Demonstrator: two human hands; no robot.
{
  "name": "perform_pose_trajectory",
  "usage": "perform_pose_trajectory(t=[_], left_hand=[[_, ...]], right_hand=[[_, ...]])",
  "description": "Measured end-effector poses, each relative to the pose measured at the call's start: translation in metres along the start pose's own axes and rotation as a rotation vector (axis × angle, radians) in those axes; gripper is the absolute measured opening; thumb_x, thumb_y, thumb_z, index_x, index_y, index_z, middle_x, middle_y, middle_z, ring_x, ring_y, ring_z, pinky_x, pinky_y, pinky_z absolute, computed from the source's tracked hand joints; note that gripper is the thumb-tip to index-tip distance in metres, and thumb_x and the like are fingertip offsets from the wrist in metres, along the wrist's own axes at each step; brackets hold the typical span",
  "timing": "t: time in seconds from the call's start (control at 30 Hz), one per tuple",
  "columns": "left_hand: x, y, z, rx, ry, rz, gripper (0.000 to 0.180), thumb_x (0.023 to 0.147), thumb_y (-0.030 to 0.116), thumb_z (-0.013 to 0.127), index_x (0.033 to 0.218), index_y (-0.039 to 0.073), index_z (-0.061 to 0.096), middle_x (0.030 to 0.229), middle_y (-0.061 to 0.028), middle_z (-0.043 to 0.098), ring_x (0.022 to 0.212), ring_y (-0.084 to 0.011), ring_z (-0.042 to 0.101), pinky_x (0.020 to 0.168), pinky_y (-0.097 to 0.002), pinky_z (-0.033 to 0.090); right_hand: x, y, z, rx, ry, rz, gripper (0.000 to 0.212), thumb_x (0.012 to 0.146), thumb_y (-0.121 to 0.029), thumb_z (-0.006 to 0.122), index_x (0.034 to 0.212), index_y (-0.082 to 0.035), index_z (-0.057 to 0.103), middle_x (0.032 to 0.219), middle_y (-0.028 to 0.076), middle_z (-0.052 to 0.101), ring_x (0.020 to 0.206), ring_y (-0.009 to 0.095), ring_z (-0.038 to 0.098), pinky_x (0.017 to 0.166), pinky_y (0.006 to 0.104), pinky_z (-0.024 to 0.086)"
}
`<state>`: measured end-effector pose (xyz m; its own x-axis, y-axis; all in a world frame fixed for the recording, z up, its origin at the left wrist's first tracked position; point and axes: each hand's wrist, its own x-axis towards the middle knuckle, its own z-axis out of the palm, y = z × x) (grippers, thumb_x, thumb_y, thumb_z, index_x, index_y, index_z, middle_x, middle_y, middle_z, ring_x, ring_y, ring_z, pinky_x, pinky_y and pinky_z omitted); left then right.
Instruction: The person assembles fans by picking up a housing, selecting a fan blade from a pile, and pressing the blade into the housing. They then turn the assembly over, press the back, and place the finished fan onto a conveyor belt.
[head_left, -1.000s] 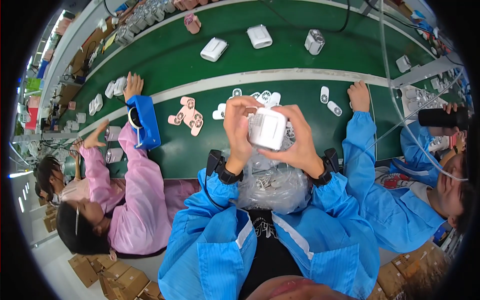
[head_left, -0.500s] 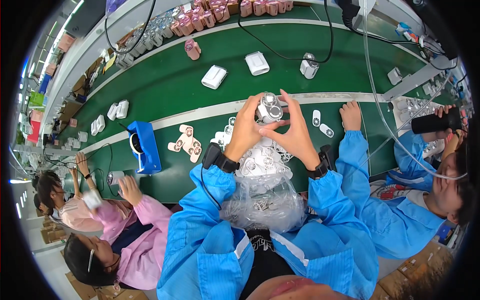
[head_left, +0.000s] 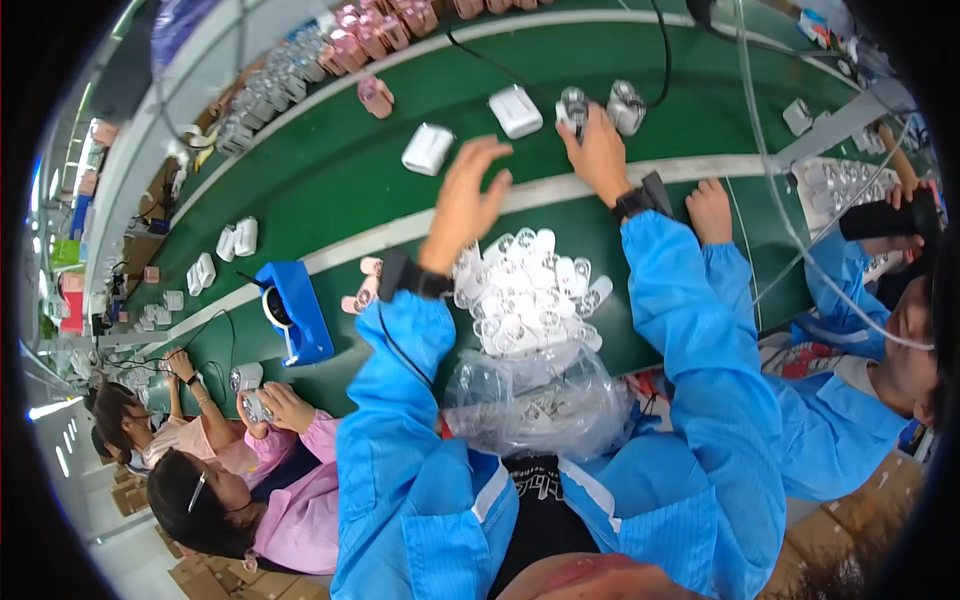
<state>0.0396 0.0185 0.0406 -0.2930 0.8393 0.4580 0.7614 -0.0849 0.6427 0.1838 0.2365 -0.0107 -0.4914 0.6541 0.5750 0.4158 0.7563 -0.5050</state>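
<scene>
Head camera: at the left, a co-worker's hands (head_left: 288,412) are holding a small pale case (head_left: 258,407), both of them supporting it, perhaps for steadiness. A blue stand (head_left: 306,318) is sitting on the table (head_left: 590,231) and bearing a white ring, likely keeping it from rolling. Pink plates (head_left: 366,291) are lying beside the person's left sleeve, probably being kept apart by colour. The left hand (head_left: 463,205) is hovering with fingers spread, gripping nothing, while one white box (head_left: 428,149) is lying just beyond it. White plates (head_left: 530,295) are lying heaped between the forearms, presumably for short reaches, and a clear bag (head_left: 540,400) is slumping at their near side. Another white box (head_left: 516,111) is lying beyond the gap between the hands. The right hand (head_left: 600,155) is gripping a silver case (head_left: 572,107) over the belt (head_left: 330,190), holding its near and right sides, likely the easiest to reach; its fingertips are partly hiding it. The left hand is staying well apart from that case, nearer the body. Whether the case is resting or hanging, I cannot tell. A second silver case (head_left: 626,107) is standing just rightward. Farther right, clear parts (head_left: 845,190) are sitting together in rows, seemingly for tidy picking.
</scene>
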Motion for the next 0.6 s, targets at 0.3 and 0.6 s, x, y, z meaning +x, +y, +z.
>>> perform_pose_trajectory(t=[0.3,0.6], left_hand=[[0.128,-0.072,0.019,0.462,-0.131,0.373,0.053,0.086,-0.004,0.065,0.135,0.015,0.067,0.152,-0.0171,0.055,0.140,-0.0375,0.053,0.112,-0.0448,0.049],[0.156,-0.059,0.036,0.777,-0.575,0.387,0.054,0.081,0.003,0.075,0.132,0.019,0.068,0.141,-0.0099,0.060,0.131,-0.0337,0.059,0.104,-0.0441,0.052]], right_hand=[[-0.036,-0.064,-0.077,-0.029,-0.097,0.077,0.056,0.095,-0.025,0.077,0.136,0.006,0.057,0.116,0.026,0.068,0.106,0.045,0.068,0.089,0.0478,0.056],[-0.083,-0.089,-0.066,0.275,-0.667,-0.314,0.035,0.081,-0.012,0.085,0.113,-0.004,0.072,0.118,0.010,0.061,0.109,0.033,0.063,0.090,0.0427,0.055]])
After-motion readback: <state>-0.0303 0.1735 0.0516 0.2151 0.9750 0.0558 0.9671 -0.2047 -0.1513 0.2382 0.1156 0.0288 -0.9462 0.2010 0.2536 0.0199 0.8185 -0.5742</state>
